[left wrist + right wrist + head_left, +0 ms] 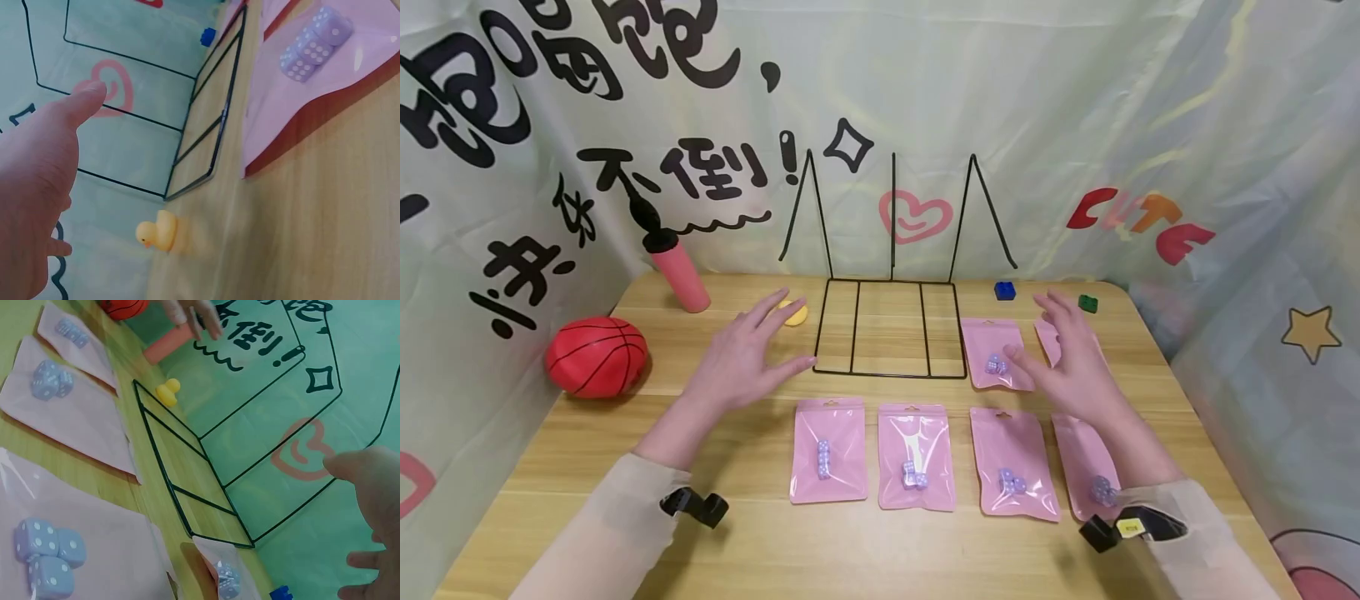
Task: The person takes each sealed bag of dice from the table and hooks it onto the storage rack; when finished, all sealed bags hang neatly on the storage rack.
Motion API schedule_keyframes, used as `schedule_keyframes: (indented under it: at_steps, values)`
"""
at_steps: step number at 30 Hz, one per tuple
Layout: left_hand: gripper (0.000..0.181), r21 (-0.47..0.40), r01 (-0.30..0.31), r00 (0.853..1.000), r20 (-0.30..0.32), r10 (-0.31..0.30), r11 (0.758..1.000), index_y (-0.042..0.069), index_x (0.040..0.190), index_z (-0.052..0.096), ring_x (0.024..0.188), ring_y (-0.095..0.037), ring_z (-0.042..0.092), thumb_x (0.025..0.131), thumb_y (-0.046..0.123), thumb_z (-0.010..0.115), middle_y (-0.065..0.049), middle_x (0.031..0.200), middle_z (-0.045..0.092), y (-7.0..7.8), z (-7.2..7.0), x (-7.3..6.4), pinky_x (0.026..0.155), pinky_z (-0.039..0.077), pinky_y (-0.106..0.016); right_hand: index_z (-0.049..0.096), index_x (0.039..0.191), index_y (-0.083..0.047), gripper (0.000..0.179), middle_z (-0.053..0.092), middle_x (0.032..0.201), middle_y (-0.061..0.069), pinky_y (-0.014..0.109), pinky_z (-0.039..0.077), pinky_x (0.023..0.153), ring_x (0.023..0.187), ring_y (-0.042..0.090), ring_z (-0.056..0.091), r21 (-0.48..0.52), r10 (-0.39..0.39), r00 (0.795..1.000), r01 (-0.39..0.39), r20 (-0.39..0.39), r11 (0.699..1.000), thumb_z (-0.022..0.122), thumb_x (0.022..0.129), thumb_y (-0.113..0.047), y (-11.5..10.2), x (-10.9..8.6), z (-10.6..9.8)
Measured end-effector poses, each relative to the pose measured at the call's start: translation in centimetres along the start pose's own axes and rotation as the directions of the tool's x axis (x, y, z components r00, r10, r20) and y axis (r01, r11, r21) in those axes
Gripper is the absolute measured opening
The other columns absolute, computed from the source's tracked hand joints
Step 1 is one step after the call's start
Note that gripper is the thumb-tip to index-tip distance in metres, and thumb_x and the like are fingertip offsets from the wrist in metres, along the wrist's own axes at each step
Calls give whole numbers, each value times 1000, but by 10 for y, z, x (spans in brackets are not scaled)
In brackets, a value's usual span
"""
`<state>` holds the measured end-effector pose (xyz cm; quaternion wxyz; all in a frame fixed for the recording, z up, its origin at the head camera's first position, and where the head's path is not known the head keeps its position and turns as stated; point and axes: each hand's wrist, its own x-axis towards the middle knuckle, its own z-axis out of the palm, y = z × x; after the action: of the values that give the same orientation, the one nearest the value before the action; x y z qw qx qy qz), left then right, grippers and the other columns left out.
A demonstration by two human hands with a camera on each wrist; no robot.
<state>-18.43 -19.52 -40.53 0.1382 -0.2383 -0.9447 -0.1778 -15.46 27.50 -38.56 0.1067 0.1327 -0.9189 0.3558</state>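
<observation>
A black wire rack [891,375] stands at the back middle of the table, its hooked prongs upright. Both hands hover apart over the table, fingers spread and holding nothing. My left hand [733,358] is nearest the rack's left side and a yellow rubber duck [164,232], which its fingers partly cover in the head view. My right hand [1075,367] is above the pink bags on the right, partly hiding some. Several clear-fronted pink zip bags hold light purple dice: one bag [842,429] at front left, another [891,442] beside it, others to the right.
At the left edge lies a red toy basketball [597,357]. Behind it stands a pink cylinder [682,279] with a black top. A blue toy brick [1004,291] and a green one [1087,303] lie at the back right. A printed curtain [1037,100] encloses the table.
</observation>
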Motion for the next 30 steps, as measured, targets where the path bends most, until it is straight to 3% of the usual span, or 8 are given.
schedule_keyframes:
  at_steps: [3,8,12,18,25,30]
  values:
    - [84,-43,7,1000,16,-6,999,28,162,45,142,-44,49,93,72,66,-5,170,34,-2,6,0,109,42,-71,37,160,-1,78,32,165,23,74,41,106,136,54,48,73,3,1000,-1,-27,997,78,99,-24,5,1,2]
    - [81,-116,45,997,70,-37,992,28,161,48,149,-39,42,94,66,71,4,172,31,-4,15,0,112,41,-69,48,152,2,62,47,153,24,69,46,105,132,50,55,153,73,997,-67,-33,986,75,101,-20,16,2,2]
    - [78,-161,69,994,97,-54,985,30,160,49,150,-37,40,93,61,76,8,172,29,-7,25,0,115,39,-67,49,153,1,63,49,153,25,64,48,106,133,46,55,183,161,987,-157,-3,970,74,102,-24,22,0,1]
    - [78,-165,60,989,141,-37,984,23,158,52,150,-38,40,94,61,74,6,172,29,-12,39,-1,118,36,-63,45,157,-2,69,48,154,25,50,55,102,134,47,55,182,260,964,-265,53,947,72,103,-36,29,-1,0]
    - [77,-147,21,975,221,12,989,15,156,54,149,-39,41,96,58,74,-5,170,34,-19,56,1,118,37,-60,48,154,2,69,45,153,25,60,49,108,134,47,55,171,291,954,-299,70,939,70,104,-40,39,-2,4]
    - [69,-111,16,963,268,14,994,17,152,60,149,-37,42,98,60,70,-8,167,39,-23,63,2,118,36,-59,47,155,2,71,46,156,26,63,46,110,136,49,52,155,311,944,-325,111,933,70,103,-42,43,-2,9]
